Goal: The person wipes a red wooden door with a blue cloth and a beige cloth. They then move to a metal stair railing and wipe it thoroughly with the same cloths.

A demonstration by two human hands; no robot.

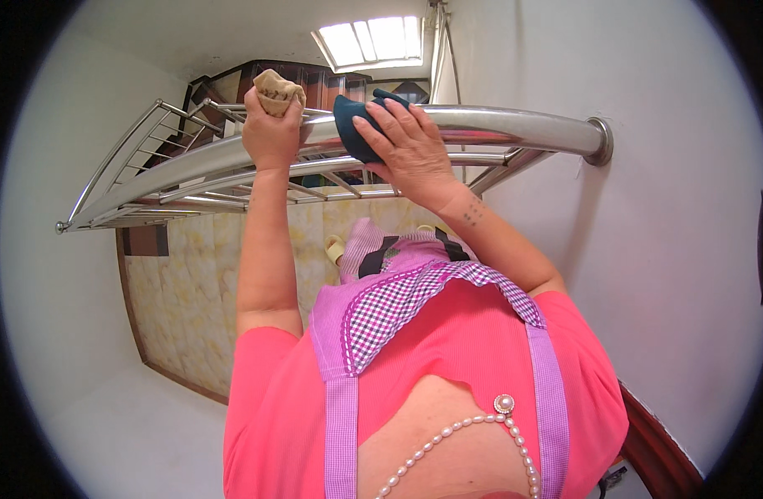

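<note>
A thick, polished metal handrail runs across the view before me and ends in a round flange at the right wall. My right hand presses a dark teal cloth onto the top of this rail, its fingers spread over the fabric. To the left, my left hand is closed around a bunched beige cloth, which sticks up above the fist. That fist is at the rail; whether it rests on the metal cannot be told.
Thinner metal bars form the railing below the handrail. Beyond it, brown stairs lie beneath a bright barred window. A white wall rises on the right. The landing's yellowish patterned tiles are beneath, with a dark border.
</note>
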